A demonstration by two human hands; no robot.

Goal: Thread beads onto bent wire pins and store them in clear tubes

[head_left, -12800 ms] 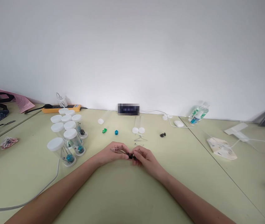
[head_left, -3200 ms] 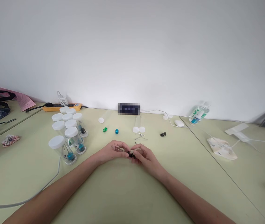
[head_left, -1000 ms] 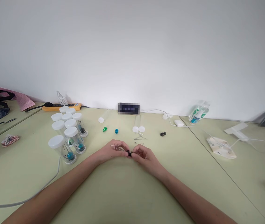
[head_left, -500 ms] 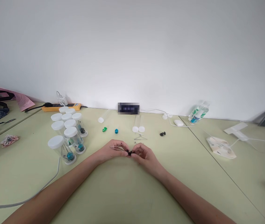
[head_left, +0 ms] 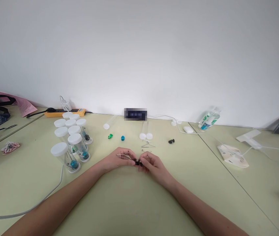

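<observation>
My left hand [head_left: 121, 158] is closed in a pinch on a small black piece [head_left: 137, 162], and a thin bent metal wire [head_left: 122, 155] sticks out behind its fingers. From the other side, the fingertips of my right hand [head_left: 151, 163] pinch the same black piece, covering part of it. Just beyond the hands lie thin metal rods [head_left: 148, 146] and a tiny dark bit [head_left: 142, 150]. Further back are a blue bead-like part [head_left: 123, 138], a green part [head_left: 110, 136] and a pair of black parts [head_left: 171, 141].
Several capped clear tubes [head_left: 67, 155] stand at left, before a yellow power strip [head_left: 65, 113]. Empty clear tubes [head_left: 146, 131] lie at the back near a dark display [head_left: 135, 114]. To the right are a white case [head_left: 188, 129], a plastic bottle [head_left: 209, 120] and cables.
My right hand's fingers have shifted slightly over the black piece, with the lower fingers blurred. The left hand stays nearly in place.
</observation>
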